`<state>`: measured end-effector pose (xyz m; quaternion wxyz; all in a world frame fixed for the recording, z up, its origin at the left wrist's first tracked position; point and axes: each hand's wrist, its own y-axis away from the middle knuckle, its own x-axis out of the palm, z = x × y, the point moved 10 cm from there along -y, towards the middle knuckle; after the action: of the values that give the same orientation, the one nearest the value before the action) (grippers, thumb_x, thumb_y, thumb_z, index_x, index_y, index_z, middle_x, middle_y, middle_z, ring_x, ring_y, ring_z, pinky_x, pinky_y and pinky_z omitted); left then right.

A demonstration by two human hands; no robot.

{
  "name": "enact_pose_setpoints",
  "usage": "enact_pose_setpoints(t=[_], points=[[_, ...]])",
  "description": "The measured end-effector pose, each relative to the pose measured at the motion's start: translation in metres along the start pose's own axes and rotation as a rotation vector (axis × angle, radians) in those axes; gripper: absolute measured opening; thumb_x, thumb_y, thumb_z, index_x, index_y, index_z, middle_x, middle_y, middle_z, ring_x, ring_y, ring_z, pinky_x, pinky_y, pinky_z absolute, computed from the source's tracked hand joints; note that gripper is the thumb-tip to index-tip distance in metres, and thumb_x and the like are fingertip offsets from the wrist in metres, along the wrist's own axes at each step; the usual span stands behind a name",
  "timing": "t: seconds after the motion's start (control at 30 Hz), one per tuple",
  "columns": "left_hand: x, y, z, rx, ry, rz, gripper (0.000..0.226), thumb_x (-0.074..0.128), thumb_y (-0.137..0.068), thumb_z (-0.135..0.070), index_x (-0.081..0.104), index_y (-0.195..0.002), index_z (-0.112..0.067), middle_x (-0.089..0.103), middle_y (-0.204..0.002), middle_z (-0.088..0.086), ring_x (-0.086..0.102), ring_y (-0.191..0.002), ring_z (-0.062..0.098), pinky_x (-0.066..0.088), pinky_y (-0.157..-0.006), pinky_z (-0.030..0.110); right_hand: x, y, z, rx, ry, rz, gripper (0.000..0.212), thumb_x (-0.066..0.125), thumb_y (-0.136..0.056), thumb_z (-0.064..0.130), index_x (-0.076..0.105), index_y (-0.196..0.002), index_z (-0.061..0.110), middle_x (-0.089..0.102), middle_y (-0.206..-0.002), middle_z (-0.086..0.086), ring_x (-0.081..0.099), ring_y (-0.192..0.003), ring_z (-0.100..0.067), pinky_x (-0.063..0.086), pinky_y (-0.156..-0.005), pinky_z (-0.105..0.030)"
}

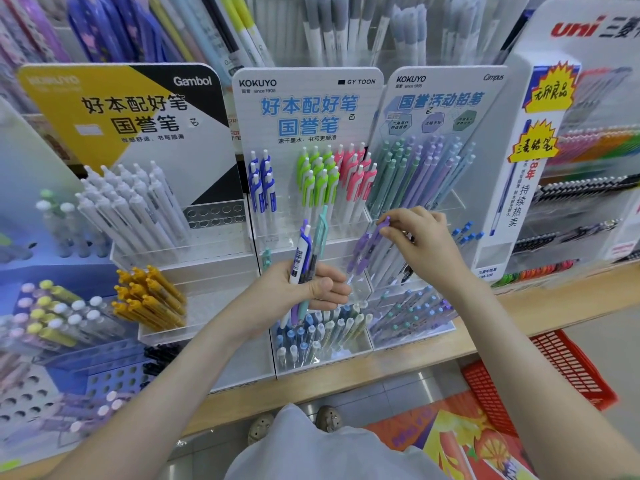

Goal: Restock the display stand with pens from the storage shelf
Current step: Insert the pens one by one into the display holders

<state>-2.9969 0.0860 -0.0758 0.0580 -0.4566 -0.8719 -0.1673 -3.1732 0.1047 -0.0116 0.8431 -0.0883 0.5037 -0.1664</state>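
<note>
My left hand [313, 285] grips a small bunch of pens [304, 252] upright in front of the middle display stand [308, 98]; one has a purple clip, one a teal clip. My right hand [420, 237] pinches the top of a purple-clip pen [372, 242] that leans in the stand's lower right compartment beside another purple pen. Blue, green and pink clip pens [313, 181] fill the stand's upper row.
A stand of white pens [135, 199] and yellow pens [152, 299] is on the left. A stand of pastel pencils [420, 168] is on the right. Trays of pens [322, 336] line the wooden shelf edge [346, 379]. A red basket [568, 368] sits on the floor at right.
</note>
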Motion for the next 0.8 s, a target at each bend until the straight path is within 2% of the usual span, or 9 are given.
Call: enact_pose_setpoints(t=[0.2, 0.3, 0.4, 0.57, 0.67, 0.73, 0.8], points=[[0.001, -0.003, 0.001, -0.005, 0.024, 0.002, 0.028, 0.059, -0.082, -0.019, 0.064, -0.104, -0.003, 0.073, -0.098, 0.015, 0.070, -0.095, 0.031, 0.057, -0.081, 0.034, 0.004, 0.004, -0.007, 0.010, -0.001, -0.043, 0.008, 0.061, -0.092, 0.019, 0.065, -0.096, 0.014, 0.058, -0.081, 0.010, 0.044, -0.081, -0.008, 0.015, -0.092, -0.011], [0.002, -0.004, 0.003, -0.015, 0.059, -0.009, 0.029, 0.058, -0.082, -0.019, 0.064, -0.105, -0.003, 0.073, -0.097, 0.016, 0.070, -0.094, 0.031, 0.057, -0.081, 0.035, 0.020, 0.007, -0.003, -0.051, 0.060, 0.025, 0.013, 0.064, -0.087, 0.024, 0.069, -0.095, 0.015, 0.049, -0.080, 0.017, 0.044, -0.088, -0.008, 0.014, -0.086, -0.021], [0.002, -0.004, 0.005, -0.032, 0.078, -0.021, 0.029, 0.058, -0.082, -0.017, 0.063, -0.107, -0.002, 0.072, -0.098, 0.017, 0.070, -0.095, 0.032, 0.058, -0.082, 0.036, 0.030, 0.009, 0.011, -0.169, 0.224, 0.011, 0.013, 0.066, -0.078, 0.025, 0.071, -0.088, 0.020, 0.057, -0.080, 0.010, 0.041, -0.092, -0.009, 0.010, -0.079, -0.022], [0.004, -0.003, 0.006, -0.046, 0.103, -0.018, 0.027, 0.056, -0.084, -0.013, 0.063, -0.108, -0.002, 0.072, -0.098, 0.016, 0.070, -0.096, 0.031, 0.058, -0.084, 0.035, 0.026, 0.006, 0.013, -0.179, 0.376, -0.036, 0.009, 0.070, -0.075, 0.029, 0.071, -0.080, 0.021, 0.063, -0.083, 0.008, 0.035, -0.090, -0.016, 0.018, -0.082, -0.033], [0.005, -0.002, 0.008, -0.053, 0.082, -0.019, 0.020, 0.052, -0.091, -0.006, 0.063, -0.107, -0.003, 0.073, -0.097, 0.013, 0.070, -0.095, 0.028, 0.057, -0.082, 0.032, 0.026, 0.006, 0.016, -0.180, 0.400, -0.033, 0.015, 0.081, -0.070, 0.023, 0.071, -0.081, 0.019, 0.060, -0.083, 0.004, 0.034, -0.088, -0.016, 0.018, -0.079, -0.031], [0.006, -0.001, 0.008, -0.056, 0.070, -0.009, 0.020, 0.053, -0.091, -0.007, 0.063, -0.107, -0.003, 0.074, -0.097, 0.012, 0.070, -0.095, 0.027, 0.057, -0.081, 0.031, 0.019, 0.007, 0.026, -0.176, 0.345, -0.064, 0.022, 0.079, -0.073, 0.025, 0.070, -0.092, 0.019, 0.058, -0.087, 0.003, 0.035, -0.088, -0.015, 0.016, -0.077, -0.026], [0.007, 0.002, 0.008, -0.057, 0.065, 0.013, 0.024, 0.055, -0.086, -0.012, 0.063, -0.107, -0.003, 0.074, -0.097, 0.012, 0.070, -0.095, 0.027, 0.057, -0.080, 0.030, 0.013, 0.007, 0.041, -0.101, 0.077, -0.009, 0.025, 0.070, -0.082, 0.031, 0.065, -0.104, 0.021, 0.057, -0.090, 0.006, 0.040, -0.087, -0.011, 0.023, -0.077, -0.022]])
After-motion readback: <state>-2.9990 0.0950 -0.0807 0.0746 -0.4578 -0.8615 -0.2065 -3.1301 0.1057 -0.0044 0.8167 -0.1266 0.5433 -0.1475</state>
